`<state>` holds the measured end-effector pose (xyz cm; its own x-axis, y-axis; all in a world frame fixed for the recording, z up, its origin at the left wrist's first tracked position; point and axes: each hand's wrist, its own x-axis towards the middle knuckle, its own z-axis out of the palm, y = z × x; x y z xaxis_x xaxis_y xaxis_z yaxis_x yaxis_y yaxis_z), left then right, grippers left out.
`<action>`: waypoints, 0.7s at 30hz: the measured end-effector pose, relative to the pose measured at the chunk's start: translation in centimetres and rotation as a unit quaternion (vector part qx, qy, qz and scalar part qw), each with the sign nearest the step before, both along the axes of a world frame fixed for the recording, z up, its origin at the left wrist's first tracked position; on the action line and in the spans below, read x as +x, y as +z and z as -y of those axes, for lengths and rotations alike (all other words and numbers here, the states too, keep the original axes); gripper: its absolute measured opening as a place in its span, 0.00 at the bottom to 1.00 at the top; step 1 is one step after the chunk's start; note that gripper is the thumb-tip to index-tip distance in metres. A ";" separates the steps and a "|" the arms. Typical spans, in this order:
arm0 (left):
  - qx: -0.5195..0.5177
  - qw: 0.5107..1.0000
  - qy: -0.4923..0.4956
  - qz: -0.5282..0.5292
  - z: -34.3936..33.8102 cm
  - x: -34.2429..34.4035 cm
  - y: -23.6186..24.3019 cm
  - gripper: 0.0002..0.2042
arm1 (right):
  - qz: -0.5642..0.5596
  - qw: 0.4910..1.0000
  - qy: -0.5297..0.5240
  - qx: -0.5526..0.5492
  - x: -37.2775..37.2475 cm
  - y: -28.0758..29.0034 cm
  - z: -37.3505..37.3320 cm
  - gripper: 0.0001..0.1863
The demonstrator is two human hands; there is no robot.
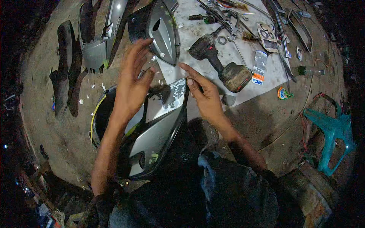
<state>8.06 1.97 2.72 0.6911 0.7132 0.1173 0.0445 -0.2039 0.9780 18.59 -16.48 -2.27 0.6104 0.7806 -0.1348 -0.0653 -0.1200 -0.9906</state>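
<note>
A dirty grey-brown floor (43, 110), curved by the lens, is shown across the frame, and the rim is lost in darkness. At upper centre and right it is covered by a stained white sheet (275, 74), on which a grimy black cordless power tool with a red detail (205, 47) and jumbled metal hand tools (230, 24) are laid. The long silver-and-black plastic panel with a patchy whitish upper end (157, 138) is placed at lower centre, its lower end near the dark clothing; part of its left side is hidden by the left forearm. Above that side the left hand (133, 81) is held, slightly blurred, its thumb apart from the raised fingers. The right hand (207, 97) is held at the panel's upper tip, index finger and thumb apart; whether the tip is touched cannot be told. A pointed silver-and-black panel (165, 36) is seen at top centre, long black curved panels (62, 72) at upper left and a teal plastic panel (329, 129) at right. A clear plastic bottle (315, 71) is laid at upper right, near a clear-and-orange packet (259, 66); their contents cannot be made out.
</note>
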 end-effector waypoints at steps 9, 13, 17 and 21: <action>0.223 0.876 -0.321 -0.282 -0.8 -2.8 0.6 0.28 | -0.051 0.998 -0.021 -0.027 0.0 0.3 0.2 0.34; 0.146 0.879 -0.264 -0.368 0.9 -1.5 1.4 0.25 | -0.076 0.994 -0.046 0.067 0.0 -1.1 0.1 0.42; 0.174 0.872 -0.215 -0.404 2.1 -0.6 2.1 0.24 | -0.074 0.995 -0.042 0.049 0.1 -1.0 0.2 0.42; 0.169 0.854 -0.191 -0.454 1.8 0.5 0.5 0.23 | -0.074 0.995 -0.033 0.056 0.3 -1.1 -0.1 0.42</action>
